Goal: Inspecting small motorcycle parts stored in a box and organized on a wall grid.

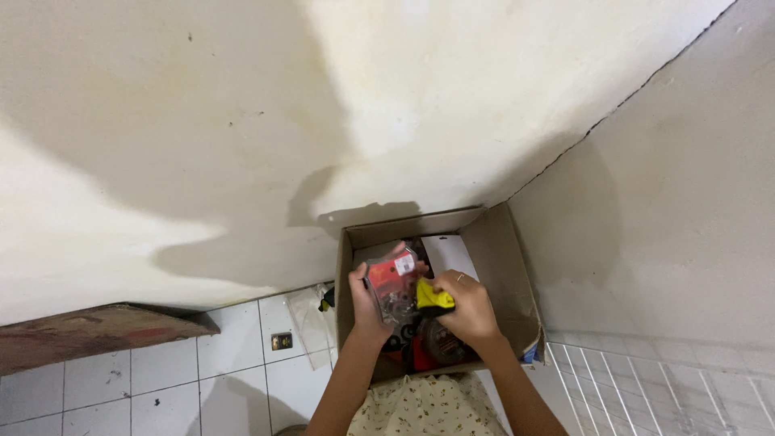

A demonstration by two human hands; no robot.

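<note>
An open cardboard box (504, 266) stands on the floor in the corner of two walls. My left hand (365, 303) holds a clear plastic packet with a red card and small metal parts (391, 287) above the box. My right hand (468, 311) grips a small yellow and black object (432, 299) right beside the packet. Both hands hover over the box's inside, where red and dark round items (428, 343) lie, along with a white sheet (450, 254) at the back.
White floor tiles (161, 379) spread to the left. A clear plastic bag (311, 319) and a small dark square object (282, 341) lie on them beside the box. A brown wooden board (89, 331) sits at far left. Cream walls meet behind the box.
</note>
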